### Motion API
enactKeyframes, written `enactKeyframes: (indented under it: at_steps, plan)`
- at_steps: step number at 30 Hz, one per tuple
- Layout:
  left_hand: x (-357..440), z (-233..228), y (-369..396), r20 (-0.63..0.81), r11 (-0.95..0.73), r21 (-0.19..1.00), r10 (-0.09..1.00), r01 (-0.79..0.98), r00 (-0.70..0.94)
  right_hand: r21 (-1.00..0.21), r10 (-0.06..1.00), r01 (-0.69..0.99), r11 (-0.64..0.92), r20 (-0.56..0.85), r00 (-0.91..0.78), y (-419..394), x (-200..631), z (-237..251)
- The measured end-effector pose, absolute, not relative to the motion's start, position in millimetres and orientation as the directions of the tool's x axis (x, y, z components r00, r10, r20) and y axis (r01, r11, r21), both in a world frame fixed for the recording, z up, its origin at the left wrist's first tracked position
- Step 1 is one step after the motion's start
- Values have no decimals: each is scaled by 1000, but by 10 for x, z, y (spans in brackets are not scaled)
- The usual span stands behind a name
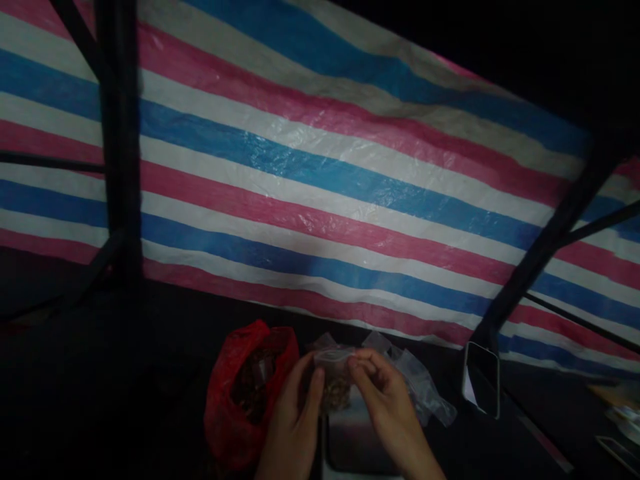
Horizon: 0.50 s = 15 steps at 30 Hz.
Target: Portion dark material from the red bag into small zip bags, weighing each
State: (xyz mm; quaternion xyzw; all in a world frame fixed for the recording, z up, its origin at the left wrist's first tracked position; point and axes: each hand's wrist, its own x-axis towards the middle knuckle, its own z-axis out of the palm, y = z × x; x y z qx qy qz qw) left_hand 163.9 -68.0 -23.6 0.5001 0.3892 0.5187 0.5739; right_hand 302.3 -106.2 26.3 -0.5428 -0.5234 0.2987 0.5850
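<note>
While both hands, left [295, 407] and right [387, 393], pinch the small clear bag [336, 380] shut, sealing seems underway; next, press along its top.

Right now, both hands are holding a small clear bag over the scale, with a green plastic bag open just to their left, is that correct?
Not quite: the head view shows the open plastic bag is red, not green. The rest holds: the left hand and right hand pinch the small clear bag above the scale, with the red bag just to their left.
</note>
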Motion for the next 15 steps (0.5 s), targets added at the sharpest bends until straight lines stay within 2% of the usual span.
enactKeyframes:
  at_steps: [3, 6, 11, 15]
  plan:
    - [1520, -142, -537, 87, -47, 967, 985, -252, 149, -952, 928, 176, 251, 288, 237, -986, 2818, 191]
    - [1464, -141, -505, 106, -69, 966, 985, -250, 136, -954, 905, 152, 260, 295, 305, -946, 2707, 93]
    - [1488, -197, -567, 114, -86, 978, 984, -190, 138, -939, 844, 254, 234, 326, 427, -971, 2704, 31]
    - [1536, -196, -598, 119, -96, 983, 982, -158, 149, -938, 844, 269, 217, 319, 431, -1025, 2743, 16]
